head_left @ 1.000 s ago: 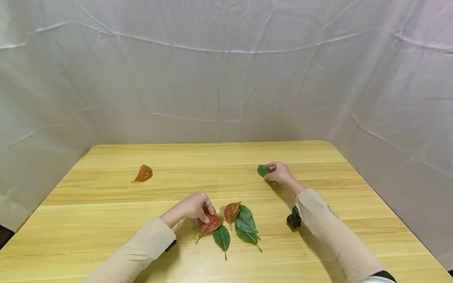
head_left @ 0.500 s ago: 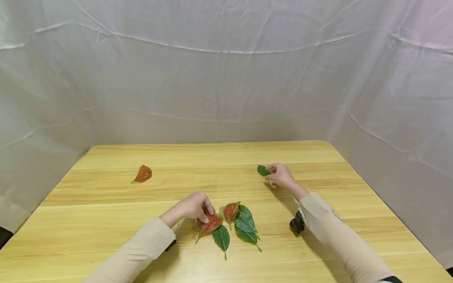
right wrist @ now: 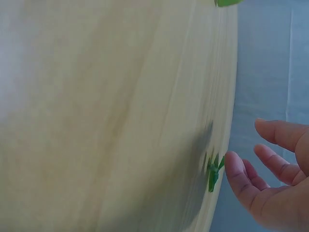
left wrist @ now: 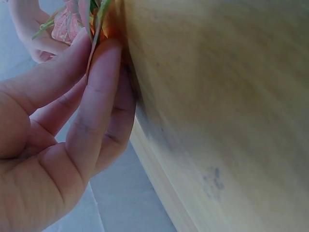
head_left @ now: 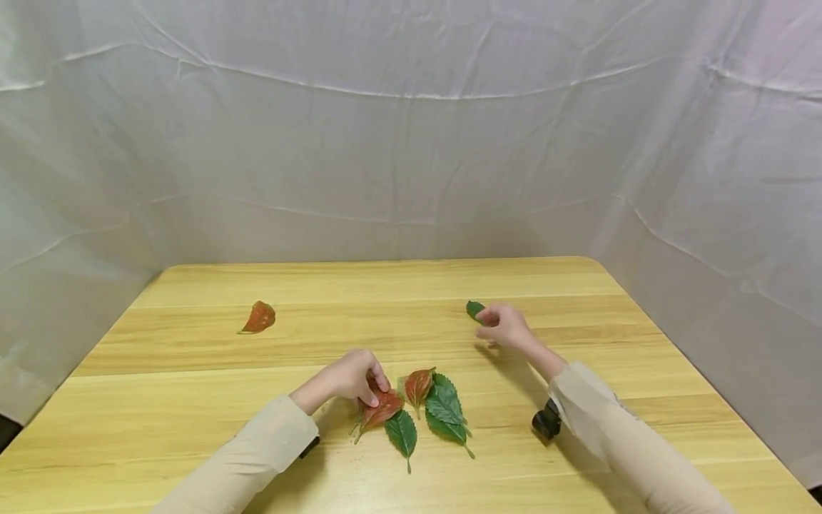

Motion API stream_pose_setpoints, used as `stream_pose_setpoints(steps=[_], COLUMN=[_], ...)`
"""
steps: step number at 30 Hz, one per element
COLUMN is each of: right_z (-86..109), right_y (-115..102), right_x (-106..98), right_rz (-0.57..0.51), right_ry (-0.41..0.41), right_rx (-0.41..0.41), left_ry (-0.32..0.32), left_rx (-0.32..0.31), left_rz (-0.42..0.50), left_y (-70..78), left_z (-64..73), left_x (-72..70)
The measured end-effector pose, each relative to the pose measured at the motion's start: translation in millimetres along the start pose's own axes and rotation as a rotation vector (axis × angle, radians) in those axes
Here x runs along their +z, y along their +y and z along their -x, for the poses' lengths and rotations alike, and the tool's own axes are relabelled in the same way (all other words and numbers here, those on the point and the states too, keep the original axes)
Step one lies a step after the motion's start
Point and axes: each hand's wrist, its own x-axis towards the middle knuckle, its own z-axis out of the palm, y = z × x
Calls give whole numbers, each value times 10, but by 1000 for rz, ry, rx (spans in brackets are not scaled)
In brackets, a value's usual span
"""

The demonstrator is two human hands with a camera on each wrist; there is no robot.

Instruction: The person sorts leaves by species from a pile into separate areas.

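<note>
Right hand (head_left: 505,330) eased slightly back from far serrated green leaf (head_left: 474,309). Left to right: curved red leaf (head_left: 259,317) alone on yellow wood-grain tabletop (head_left: 160,400); left hand (head_left: 358,377) pinching veined red leaf (head_left: 385,408); small red leaf (head_left: 419,386) beside overlapping green leaves (head_left: 446,401); far green leaf on tabletop, right fingers spread beside it. Seemingly one red, one green set apart; rest left near middle.

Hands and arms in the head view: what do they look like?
The left hand and right hand are ungloved. The left sleeve and right sleeve are beige, long and creased, ending near the wrists. A small black block shows by the right cuff; another black block, partly hidden, by the left.
</note>
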Motion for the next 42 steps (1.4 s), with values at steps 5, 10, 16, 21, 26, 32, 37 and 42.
stream_pose_setpoints(steps=[5,10,16,21,26,32,37,42], right_z=[74,157,240,302,360,444,510,576], right_y=[-25,-36,-50,-100,-127,-158,-197,-224], right_x=[26,75,131,153,178,210,241,282], right_rz=[9,0,-33,-62,-73,-52,-56,-109], right_ry=[-16,-46,-82,-101,-122,-149,-179,-233], right_rx=[-36,-61,-63,-64,-104,-153,-161,-169], left_ry=[1,-3,-5,-5,-5,-5,-2,-2], left_rx=[0,-19,-31,-36,-33,-13,-11,-25], left_rz=[6,39,55,59,59,53,47,47], left_y=[-8,1,2,3,3,-7,-6,5], left_z=[0,10,14,15,15,13,11,12], left_x=[10,16,21,23,22,17,17,16])
